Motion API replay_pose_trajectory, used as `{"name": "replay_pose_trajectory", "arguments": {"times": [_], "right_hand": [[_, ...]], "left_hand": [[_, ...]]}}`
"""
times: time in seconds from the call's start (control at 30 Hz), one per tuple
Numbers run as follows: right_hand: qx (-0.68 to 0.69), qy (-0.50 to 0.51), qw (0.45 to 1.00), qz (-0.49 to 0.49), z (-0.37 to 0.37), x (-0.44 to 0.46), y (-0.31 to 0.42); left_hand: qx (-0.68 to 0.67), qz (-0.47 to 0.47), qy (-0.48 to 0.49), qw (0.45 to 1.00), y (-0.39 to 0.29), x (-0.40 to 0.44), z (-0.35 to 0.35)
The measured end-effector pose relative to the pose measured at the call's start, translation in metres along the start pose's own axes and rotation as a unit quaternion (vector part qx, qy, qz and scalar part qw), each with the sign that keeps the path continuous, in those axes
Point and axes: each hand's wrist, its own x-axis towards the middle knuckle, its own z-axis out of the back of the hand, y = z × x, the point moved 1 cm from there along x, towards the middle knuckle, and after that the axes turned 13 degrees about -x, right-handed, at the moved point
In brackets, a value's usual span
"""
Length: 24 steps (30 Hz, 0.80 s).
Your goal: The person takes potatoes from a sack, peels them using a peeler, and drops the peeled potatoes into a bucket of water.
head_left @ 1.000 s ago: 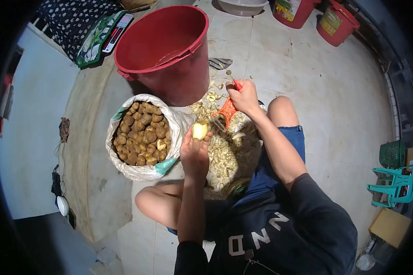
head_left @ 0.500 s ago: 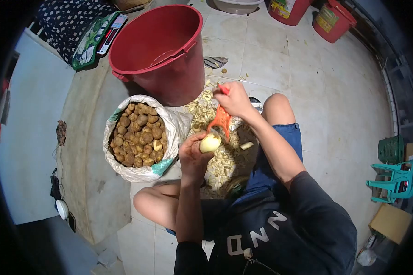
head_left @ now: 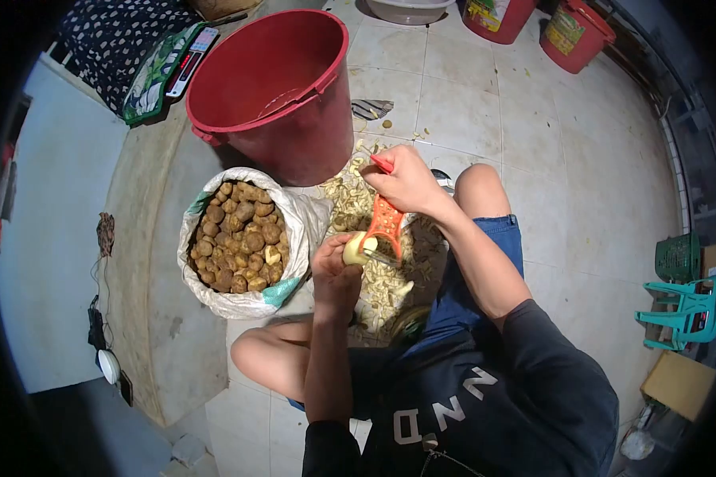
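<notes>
My left hand [head_left: 334, 264] is closed around a pale, mostly peeled potato [head_left: 353, 250]. In my right hand [head_left: 406, 181] is an orange peeler [head_left: 387, 216], gripped near its red end. The peeler's blade end lies against the right side of the potato, or very close to it. Below both hands, a thick spread of pale peelings [head_left: 386, 296] covers the floor between my legs. Left of my left hand stands an open white sack [head_left: 301, 215] full of brown, unpeeled potatoes [head_left: 243, 234].
A big red bucket [head_left: 306, 135] stands beyond the sack. Further back are a pale basin [head_left: 410, 11] and two smaller red buckets [head_left: 574, 38]. Teal stools [head_left: 684, 310] and a cardboard box [head_left: 679, 385] sit at the right. A digital scale [head_left: 191, 63] lies at upper left.
The peeler's blade end has come down and slightly right, onto the potato's right side. My left hand has turned the potato a little. A piece of peel by the potato has dropped lower.
</notes>
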Motion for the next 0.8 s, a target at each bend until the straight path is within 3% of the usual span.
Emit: {"name": "replay_pose_trajectory", "arguments": {"times": [0.07, 0.1, 0.17, 0.2, 0.23, 0.3, 0.33, 0.47, 0.67, 0.8], "right_hand": [[-0.078, -0.103, 0.990, 0.063, -0.007, 0.004, -0.013], [-0.078, -0.104, 0.990, 0.062, -0.015, 0.010, -0.027], [-0.083, -0.028, 0.993, -0.082, -0.023, 0.021, -0.047], [0.008, -0.004, 0.992, -0.129, -0.023, 0.021, -0.047], [0.008, -0.003, 0.992, -0.129, -0.018, 0.016, -0.035], [0.041, -0.053, 0.997, -0.039, -0.006, 0.003, -0.006], [-0.022, -0.103, 0.994, 0.012, -0.002, -0.002, 0.001], [-0.047, -0.097, 0.988, -0.112, -0.026, 0.017, -0.061], [-0.005, -0.077, 0.990, -0.116, -0.022, 0.013, -0.049], [0.030, -0.059, 0.987, -0.145, -0.026, 0.012, -0.042]], "left_hand": [[-0.017, -0.002, 0.010, 1.000, 0.004, 0.000, 0.006], [-0.016, -0.005, 0.020, 1.000, 0.004, -0.002, 0.004], [-0.015, -0.009, 0.035, 0.999, 0.004, -0.002, 0.001], [-0.087, 0.000, 0.050, 0.995, 0.005, -0.002, 0.001], [-0.159, 0.009, 0.062, 0.985, 0.005, -0.003, 0.002], [-0.141, 0.003, 0.043, 0.989, 0.007, -0.001, 0.003], [-0.123, 0.001, 0.027, 0.992, 0.008, -0.001, 0.003], [-0.133, -0.010, 0.011, 0.991, 0.008, 0.001, -0.003], [-0.168, -0.020, -0.038, 0.985, -0.012, -0.001, -0.018], [-0.063, -0.038, -0.022, 0.997, -0.016, 0.000, -0.019]]}}
